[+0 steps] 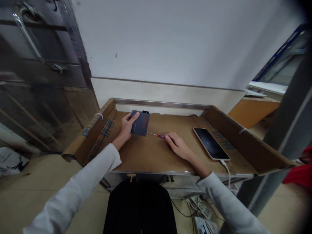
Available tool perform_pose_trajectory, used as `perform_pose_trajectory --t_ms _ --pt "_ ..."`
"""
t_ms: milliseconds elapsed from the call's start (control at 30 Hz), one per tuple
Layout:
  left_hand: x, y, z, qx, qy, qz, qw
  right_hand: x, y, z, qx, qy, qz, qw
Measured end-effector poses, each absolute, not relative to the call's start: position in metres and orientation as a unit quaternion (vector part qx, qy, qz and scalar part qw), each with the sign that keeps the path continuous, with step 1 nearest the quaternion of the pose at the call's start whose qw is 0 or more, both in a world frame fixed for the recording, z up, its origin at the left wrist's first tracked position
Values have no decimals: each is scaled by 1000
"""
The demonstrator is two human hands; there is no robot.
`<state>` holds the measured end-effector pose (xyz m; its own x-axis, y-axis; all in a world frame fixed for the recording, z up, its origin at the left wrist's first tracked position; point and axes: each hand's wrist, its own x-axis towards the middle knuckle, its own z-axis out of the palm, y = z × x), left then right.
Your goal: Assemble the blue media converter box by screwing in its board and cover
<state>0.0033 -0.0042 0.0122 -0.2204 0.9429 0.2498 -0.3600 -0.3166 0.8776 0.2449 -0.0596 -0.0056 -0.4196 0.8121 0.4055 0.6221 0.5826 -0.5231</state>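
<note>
Here, viewed from above: left hand wrapped round a small dark box, held on edge at the back left of a cardboard-lined tray. In the right hand, pinched between fingertips, a slim red-handled screwdriver, tip touching the box's lower side. Probable hazards: tip skidding off under sideways pressure, towards the holding hand; box tipping from a loosened hold. Phone charging nearby, right.

Head camera looks forward-down, near table; corners perhaps vignetted.
</note>
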Motion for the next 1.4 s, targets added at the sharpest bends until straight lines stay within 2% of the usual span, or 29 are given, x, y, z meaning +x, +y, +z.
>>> perform_pose_trajectory --t_ms 167,367,600,800,1067,1267,1400 --pt "4 -4 11 422 345 698 464 246 -59 -4 -412 -835 126 342" --pt "4 -4 12 419 349 697 465 245 -60 -6 -404 -823 201 346" --pt "4 -5 14 419 350 700 461 245 -57 -6 -406 -847 124 319" --pt "5 -6 14 432 355 693 454 246 -59 -5 -398 -829 196 342" --pt "4 -6 14 427 357 696 455 245 -57 -6 -399 -843 134 334" --pt "5 -6 13 437 356 690 454 246 -59 -6 -397 -825 199 350" --pt "4 -6 12 439 353 692 451 242 -59 -5 -415 -825 174 342"
